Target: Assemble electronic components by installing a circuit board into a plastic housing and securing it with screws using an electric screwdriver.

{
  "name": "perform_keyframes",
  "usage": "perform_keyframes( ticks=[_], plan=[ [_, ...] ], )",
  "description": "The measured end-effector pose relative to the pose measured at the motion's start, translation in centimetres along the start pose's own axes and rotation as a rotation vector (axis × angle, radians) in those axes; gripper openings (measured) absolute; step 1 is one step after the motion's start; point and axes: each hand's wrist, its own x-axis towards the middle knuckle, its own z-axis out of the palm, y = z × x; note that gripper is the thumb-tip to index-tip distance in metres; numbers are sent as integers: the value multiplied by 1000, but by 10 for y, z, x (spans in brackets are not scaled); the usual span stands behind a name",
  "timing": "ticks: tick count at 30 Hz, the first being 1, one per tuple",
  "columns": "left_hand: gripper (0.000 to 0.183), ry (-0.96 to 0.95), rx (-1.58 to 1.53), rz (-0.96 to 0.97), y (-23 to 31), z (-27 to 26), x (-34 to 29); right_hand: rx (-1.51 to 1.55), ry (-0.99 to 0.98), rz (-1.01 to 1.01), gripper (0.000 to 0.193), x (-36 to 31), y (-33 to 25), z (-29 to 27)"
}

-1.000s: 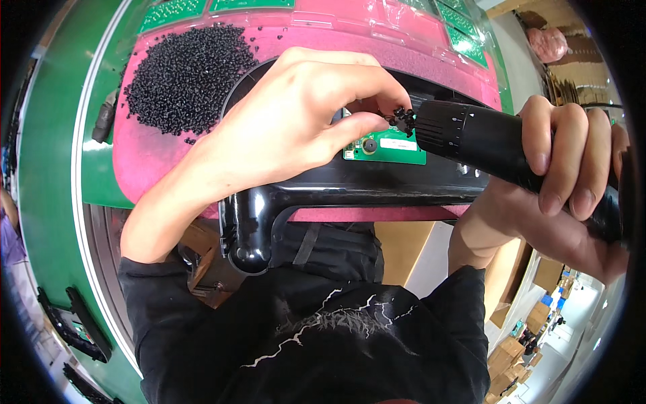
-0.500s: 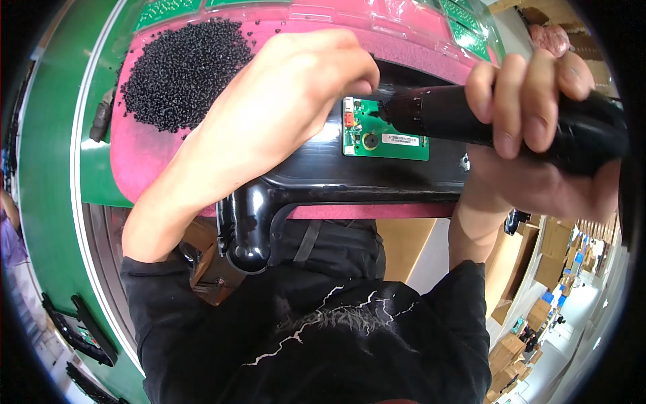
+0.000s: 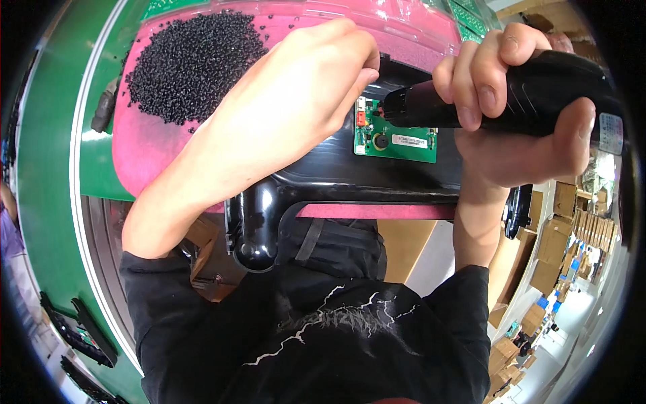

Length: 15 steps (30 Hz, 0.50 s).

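My right hand [image 3: 486, 84] is wrapped round a thick black power screwdriver [image 3: 420, 102], held slantwise with its front end over a green circuit board [image 3: 397, 154]. The board, with a white label, a round black part and small red and white connectors, lies in a long glossy black plastic housing [image 3: 323, 176]. Reaching across from the left, my left hand [image 3: 303, 84] is closed, thumb and fingers together, by the board's upper left corner. Whatever is between those fingertips is hidden. The screwdriver's bit cannot be made out against the board.
A heap of small black screws [image 3: 195, 67] lies on the pink mat [image 3: 145, 161] left of the housing. Clear plastic trays [image 3: 410, 20] stand behind it. A short dark object [image 3: 103, 111] rests on the green table [image 3: 50, 148]. Cardboard boxes [image 3: 555, 246] are at the right.
The screwdriver's front end has shifted toward the board's left end, and its rear has swung farther away from me. My right thumb now shows along the handle. My left hand stays closed near the board.
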Motion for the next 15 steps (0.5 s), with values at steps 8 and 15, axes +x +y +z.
perform_keyframes(
  ticks=[8, 15],
  plan=[
    [12, -23, 19, -22, -10, 0, -12, 88, 163, 223, 32, 9, 4, 35],
    [14, -179, 7, 7, -22, -3, -23, 109, 147, 12, 63, -1, 15, 19]
  ],
)
